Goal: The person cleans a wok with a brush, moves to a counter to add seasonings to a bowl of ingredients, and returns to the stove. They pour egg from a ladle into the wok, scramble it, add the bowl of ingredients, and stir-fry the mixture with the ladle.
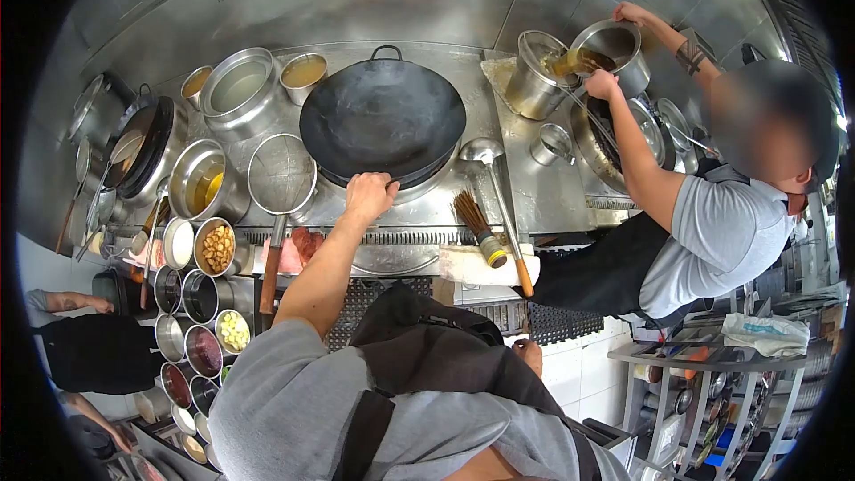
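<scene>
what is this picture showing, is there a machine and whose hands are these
No robot here, just people: the single picture comes from a head-worn camera looking forward and down. The wearer grips the near edge of a black wok with the left hand; the right hand hangs low, and whether it holds anything is unclear. On the steel cooktop, a wire-mesh strainer lies left of the wok, a ladle and wok brush right. The hands at upper right are a co-worker's.

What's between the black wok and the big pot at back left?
In the head view, a smaller metal container of yellowish liquid stands between the black wok and the big pot.
</scene>
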### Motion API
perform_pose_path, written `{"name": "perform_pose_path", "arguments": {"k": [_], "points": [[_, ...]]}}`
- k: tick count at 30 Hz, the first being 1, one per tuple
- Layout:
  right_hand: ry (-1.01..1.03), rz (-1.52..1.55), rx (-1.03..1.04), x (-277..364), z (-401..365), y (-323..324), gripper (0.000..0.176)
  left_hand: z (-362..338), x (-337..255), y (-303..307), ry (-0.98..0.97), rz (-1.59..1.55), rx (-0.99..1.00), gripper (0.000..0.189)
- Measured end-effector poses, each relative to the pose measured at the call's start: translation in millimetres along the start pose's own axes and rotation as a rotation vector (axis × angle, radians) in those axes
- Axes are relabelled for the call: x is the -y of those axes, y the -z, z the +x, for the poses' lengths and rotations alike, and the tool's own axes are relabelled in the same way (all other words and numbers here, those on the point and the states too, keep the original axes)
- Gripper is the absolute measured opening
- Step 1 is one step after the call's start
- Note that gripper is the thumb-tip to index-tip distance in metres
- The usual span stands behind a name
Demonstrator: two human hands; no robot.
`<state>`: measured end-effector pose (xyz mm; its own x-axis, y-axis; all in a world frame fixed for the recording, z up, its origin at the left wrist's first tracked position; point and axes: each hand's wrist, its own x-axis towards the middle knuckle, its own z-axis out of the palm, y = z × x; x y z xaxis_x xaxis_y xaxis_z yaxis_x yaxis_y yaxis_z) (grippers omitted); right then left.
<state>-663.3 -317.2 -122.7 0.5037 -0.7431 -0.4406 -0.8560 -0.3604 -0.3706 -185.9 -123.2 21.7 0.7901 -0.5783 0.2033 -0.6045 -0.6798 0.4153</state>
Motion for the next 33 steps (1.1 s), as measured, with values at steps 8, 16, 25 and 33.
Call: {"name": "perform_pose_path", "arguments": {"k": [8, 16, 25, 33], "points": [[-0.062, -0.033, 0.061, -1, 4, -5, 0.022, -16, -7, 21, 0.010, -0.058, 0.024, 0.025], [-0.098, -0.013, 0.094, 18, 23, -1, 0.025, -21, -29, 27, 0.009, -0.066, 0.045, 0.025], [-0.120, 0.077, 0.094, 33, 16, 9, 0.025, -14, -35, 28, 0.030, -0.044, 0.084, 0.027], [0.014, -0.025, 0.002, 5, 23, -3, 0.025, -11, -32, 14, -0.002, -0.027, 0.031, 0.026]]}}
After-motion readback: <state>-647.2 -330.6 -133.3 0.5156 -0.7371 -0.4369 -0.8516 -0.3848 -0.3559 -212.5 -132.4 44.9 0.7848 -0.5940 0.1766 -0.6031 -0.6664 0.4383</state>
